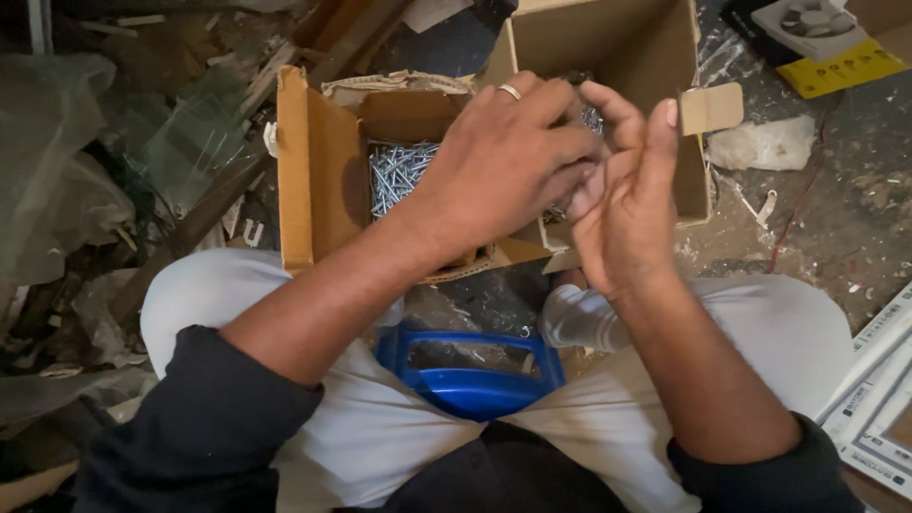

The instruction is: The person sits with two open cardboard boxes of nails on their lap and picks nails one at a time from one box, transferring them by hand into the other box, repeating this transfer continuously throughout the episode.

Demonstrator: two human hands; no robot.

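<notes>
Item: left hand (503, 161), palm down over a cardboard box (318, 171) of loose screws (399, 176), its grasp hidden. Right hand (622, 195) at three o'clock, fingers loosely curled, contents untellable. Risk: pricked fingertips; screws spilling onto the littered floor (845, 209).

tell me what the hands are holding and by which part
It cannot be told for sure. Both hands, left hand and right hand, meet over the cardboard box of silver screws; the fingers hide any grip.
</notes>
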